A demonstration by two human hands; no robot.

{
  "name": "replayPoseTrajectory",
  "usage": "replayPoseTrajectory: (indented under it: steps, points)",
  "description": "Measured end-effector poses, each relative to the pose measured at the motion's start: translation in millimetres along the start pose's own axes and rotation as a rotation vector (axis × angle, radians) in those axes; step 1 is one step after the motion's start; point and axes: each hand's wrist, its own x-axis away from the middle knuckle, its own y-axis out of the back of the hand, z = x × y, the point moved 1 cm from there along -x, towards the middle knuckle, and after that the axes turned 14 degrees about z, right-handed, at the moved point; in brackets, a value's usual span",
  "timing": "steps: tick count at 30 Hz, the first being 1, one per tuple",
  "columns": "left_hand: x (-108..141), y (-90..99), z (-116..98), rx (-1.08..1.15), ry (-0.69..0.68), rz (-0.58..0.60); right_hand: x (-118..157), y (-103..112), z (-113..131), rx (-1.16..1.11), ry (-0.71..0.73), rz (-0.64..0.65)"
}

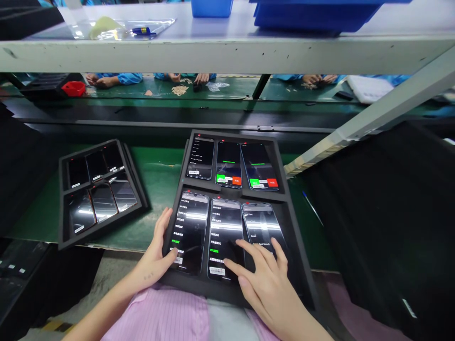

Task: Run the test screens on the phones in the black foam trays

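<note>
The right hand (266,277), fingers spread, lies over a glossy black phone (225,222); the left hand (156,248), thumb wide, flanks its black six-slot tray (297,246). All six there are lit; dark phones (104,200) in another black tray (62,208) seem unstarted.

Our left hand (156,251) and right hand (265,274) at a black tray (297,251)

We rest the left along the tray's edge, thumb over the near left phone (192,220). We spread the right over the near middle phone (225,225) and near right phone (258,213). Beyond both hands lie three far phones (229,158); to their left, a second tray (62,199) on the counter (159,175).
</note>
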Motion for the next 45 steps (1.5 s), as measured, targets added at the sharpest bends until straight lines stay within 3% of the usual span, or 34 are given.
replayPoseTrajectory:
  steps: [5,12,20,27,32,35,39,42,45]
  points:
    - [2,1.5,3,0.08,-0.026,0.022,7,2,-4,-0.082,-0.074,-0.034]
    - [3,2.4,-5,0.201,-0.016,0.091,1,3,0,-0.068,0.02,0.033]
    - [3,1.4,7,0.109,-0.083,0.045,-10,8,7,-0.126,0.106,0.042]
    - [3,-0.2,8,0.036,-0.035,0.045,-13,4,9,-0.104,0.12,0.091]
    - [-2,9.5,-2,-0.216,-0.088,-0.09,-11,15,-21,-0.034,-0.002,-0.006]
    - [-26,19.2,-28,-0.6,-0.199,-0.166,-26,25,-61,0.048,-0.146,0.034]
    - [-89,17.7,-63,-0.984,-0.335,-0.108,-60,29,-109,0.121,-0.331,0.017]
    - [-134,10.3,-72,-1.125,-0.374,-0.066,-82,24,-124,0.139,-0.349,0.02]
    - [-157,6.0,-70,-1.196,-0.36,-0.044,-91,17,-127,0.153,-0.345,0.033]
